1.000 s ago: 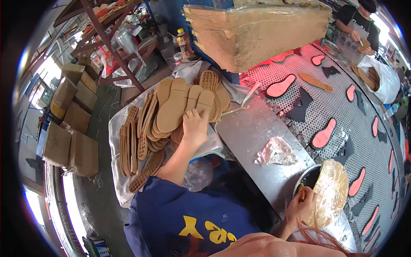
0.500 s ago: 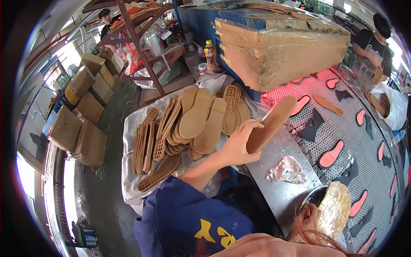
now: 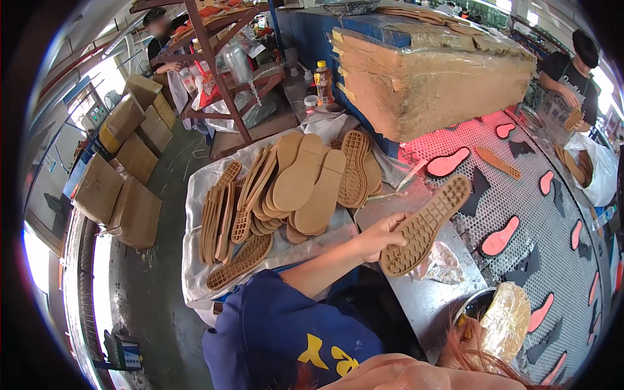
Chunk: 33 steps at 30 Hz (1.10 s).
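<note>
Left hand (image 3: pixel 382 240): closed on sole (image 3: pixel 429 226)
Right hand (image 3: pixel 467 338): grip hidden, near pot (image 3: pixel 469 301)
Sole: seemingly picked; next wants carrying right

White glare burns out the far left edge and the upper right, while the floor (image 3: pixel 153 292) at left is dim. Red light tints the far end of the mesh belt (image 3: pixel 530 211). Plastic wrap (image 3: pixel 510 318) glints at lower right. The sole's (image 3: pixel 426 227) tread looks sharp; fisheye distortion bends edges toward black corners.
</note>
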Available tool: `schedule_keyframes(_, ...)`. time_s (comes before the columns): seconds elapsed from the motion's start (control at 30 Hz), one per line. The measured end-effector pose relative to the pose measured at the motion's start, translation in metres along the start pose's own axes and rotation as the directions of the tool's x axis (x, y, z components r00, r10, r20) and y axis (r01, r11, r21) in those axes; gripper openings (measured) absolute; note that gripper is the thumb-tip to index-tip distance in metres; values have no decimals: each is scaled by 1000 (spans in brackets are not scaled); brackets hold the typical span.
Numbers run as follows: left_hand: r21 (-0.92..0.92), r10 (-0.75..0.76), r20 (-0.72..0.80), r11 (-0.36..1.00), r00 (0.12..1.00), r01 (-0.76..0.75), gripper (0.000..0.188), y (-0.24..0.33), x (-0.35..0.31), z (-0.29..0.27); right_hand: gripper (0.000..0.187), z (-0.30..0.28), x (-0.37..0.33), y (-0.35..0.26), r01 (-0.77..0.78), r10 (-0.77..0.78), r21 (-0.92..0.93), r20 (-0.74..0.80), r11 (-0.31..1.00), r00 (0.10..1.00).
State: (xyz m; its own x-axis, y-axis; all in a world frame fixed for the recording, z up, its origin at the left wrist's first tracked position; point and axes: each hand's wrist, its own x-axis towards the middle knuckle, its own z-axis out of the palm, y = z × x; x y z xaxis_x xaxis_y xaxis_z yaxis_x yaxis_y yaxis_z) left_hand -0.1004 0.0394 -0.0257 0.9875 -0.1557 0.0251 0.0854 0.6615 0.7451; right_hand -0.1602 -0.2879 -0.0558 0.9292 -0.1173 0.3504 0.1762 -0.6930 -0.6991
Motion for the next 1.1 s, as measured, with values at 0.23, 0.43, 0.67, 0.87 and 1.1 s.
schedule_keyframes(0.23,859,400,18,463,916,-219,20,-14,9,-5,16,-5,2,-17,71,-70,-78,16,994,997)
schedule_keyframes(0.43,923,471,-190,385,861,-8,23,-69,-2,-43,15,-2,0,-8,48,-48,-35,-13,998,999)
schedule_keyframes(0.67,964,494,-55,253,868,-83,27,-71,-1,-46,13,4,-2,12,49,-50,-15,-27,999,998)
schedule_keyframes(0.87,946,649,52,211,759,-246,21,-43,2,-20,13,3,-1,-7,8,-9,-5,-41,1000,999)
schedule_keyframes(1.1,803,712,73,373,699,-464,15,-16,11,8,10,3,-4,-9,5,-4,4,-46,1000,999)
